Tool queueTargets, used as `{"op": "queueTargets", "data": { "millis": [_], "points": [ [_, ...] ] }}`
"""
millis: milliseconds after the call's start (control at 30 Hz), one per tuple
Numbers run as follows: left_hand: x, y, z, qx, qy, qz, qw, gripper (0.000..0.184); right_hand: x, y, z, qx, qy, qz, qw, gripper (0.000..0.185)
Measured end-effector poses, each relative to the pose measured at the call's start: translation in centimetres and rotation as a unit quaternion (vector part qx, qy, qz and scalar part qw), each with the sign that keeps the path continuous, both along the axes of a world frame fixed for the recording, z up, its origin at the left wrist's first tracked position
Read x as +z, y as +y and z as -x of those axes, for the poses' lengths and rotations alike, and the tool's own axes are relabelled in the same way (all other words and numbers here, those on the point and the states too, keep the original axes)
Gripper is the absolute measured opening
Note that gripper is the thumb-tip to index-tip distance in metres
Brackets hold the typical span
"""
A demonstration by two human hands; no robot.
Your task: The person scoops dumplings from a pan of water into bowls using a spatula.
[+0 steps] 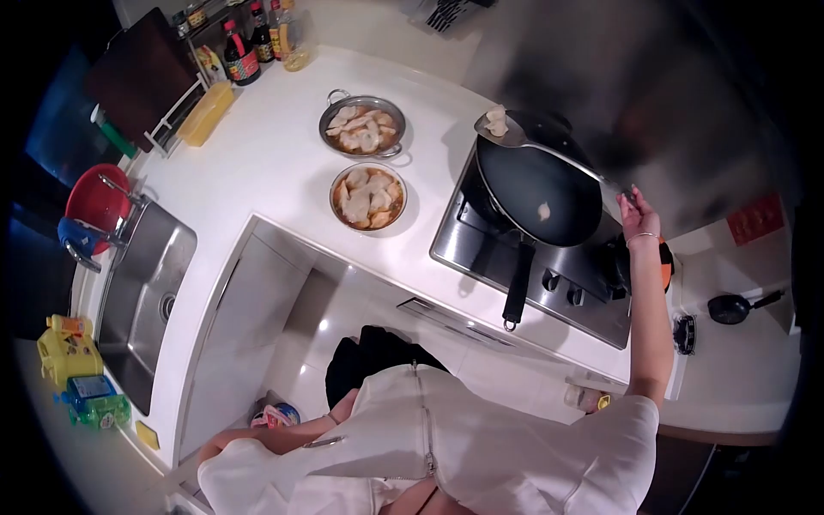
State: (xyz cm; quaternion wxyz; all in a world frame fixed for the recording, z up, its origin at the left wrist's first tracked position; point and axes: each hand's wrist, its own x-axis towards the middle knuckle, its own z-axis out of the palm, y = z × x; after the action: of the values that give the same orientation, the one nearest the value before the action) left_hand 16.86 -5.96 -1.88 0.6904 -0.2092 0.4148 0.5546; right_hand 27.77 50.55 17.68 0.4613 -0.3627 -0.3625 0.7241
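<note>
My right hand [637,215] is closed round the handle end of a long metal ladle [556,154]. Pale dumplings [496,121] rest in the ladle's bowl, over the far left rim of a dark wok [515,184]. One dumpling piece [543,211] lies in the wok, which stands on the steel stove [468,225]. Left of the stove are a metal two-handled pan [324,129] and a round bowl [334,206], both filled with dumplings in brownish liquid. My left hand [345,405] hangs low by my body, its fingers mostly hidden.
The wok's black handle [518,287] sticks out over the counter's front edge. Bottles [241,56] stand at the back left, near a yellow tray [206,113]. A sink [146,300] is at the left; a small black pan [730,308] lies at the right.
</note>
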Motion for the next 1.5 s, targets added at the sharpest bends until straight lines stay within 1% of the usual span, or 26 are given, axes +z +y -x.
{"op": "queueTargets", "data": {
  "millis": [100,167,200,233,300,367,500,600,667,700,767,900,1100,1367,1433,1500],
  "points": [
    [-0.3,0.0,-0.3,0.008,-0.031,0.020,0.999,0.029,1.3,-1.6,2.1,0.032,0.001,-0.003,0.999,0.015],
    [-1.7,-0.3,-0.5,0.019,-0.071,-0.007,0.997,0.029,1.5,-2.4,3.8,0.047,-0.006,-0.001,0.999,0.015],
    [-2.4,-0.5,-0.6,0.024,-0.072,-0.007,0.997,0.029,1.4,-2.5,4.7,0.052,-0.009,0.026,0.998,0.015],
    [-2.5,-0.6,-0.5,0.027,-0.096,-0.022,0.995,0.028,1.4,-2.8,5.7,0.056,-0.012,0.053,0.997,0.016],
    [-2.6,-1.0,-0.7,0.038,-0.121,-0.039,0.991,0.027,1.3,-3.8,7.8,0.067,-0.018,0.061,0.996,0.015],
    [-0.5,-0.9,-0.3,0.033,-0.119,-0.031,0.992,0.028,0.4,-3.9,9.6,0.101,-0.012,0.071,0.992,0.015],
    [-0.1,-1.6,-0.6,0.063,-0.119,-0.036,0.990,0.029,-1.5,-3.8,13.4,0.129,-0.018,0.087,0.988,0.015],
    [1.2,-1.9,-0.9,0.078,-0.113,-0.027,0.990,0.031,-2.2,-3.5,16.0,0.142,-0.025,0.085,0.986,0.015],
    [2.3,-2.0,-1.0,0.090,-0.068,-0.003,0.994,0.032,-2.7,-3.0,17.7,0.154,-0.035,0.080,0.984,0.015],
    [3.0,-2.0,-1.1,0.094,-0.066,-0.006,0.993,0.032,-3.0,-2.8,18.6,0.158,-0.033,0.078,0.984,0.015],
    [4.6,-1.7,-1.2,0.092,0.018,0.051,0.994,0.031,-3.3,-2.5,20.0,0.168,-0.049,0.075,0.982,0.015],
    [3.5,-2.4,-2.0,0.121,0.024,0.055,0.991,0.029,-4.0,-2.1,22.4,0.168,-0.077,0.078,0.980,0.014],
    [3.7,-2.5,-2.1,0.120,-0.016,0.039,0.992,0.032,-4.8,-1.8,24.4,0.169,-0.100,0.058,0.979,0.013],
    [4.2,-2.5,-1.6,0.113,-0.051,0.028,0.992,0.042,-5.8,-0.5,24.0,0.181,-0.095,0.055,0.977,0.013],
    [3.2,-2.7,-1.7,0.111,-0.044,0.020,0.993,0.040,-5.7,-0.6,23.5,0.185,-0.071,0.068,0.978,0.016],
    [2.5,-2.9,-1.8,0.107,-0.042,0.018,0.993,0.040,-5.2,-0.9,22.6,0.164,-0.074,0.064,0.982,0.018]
  ]
}}
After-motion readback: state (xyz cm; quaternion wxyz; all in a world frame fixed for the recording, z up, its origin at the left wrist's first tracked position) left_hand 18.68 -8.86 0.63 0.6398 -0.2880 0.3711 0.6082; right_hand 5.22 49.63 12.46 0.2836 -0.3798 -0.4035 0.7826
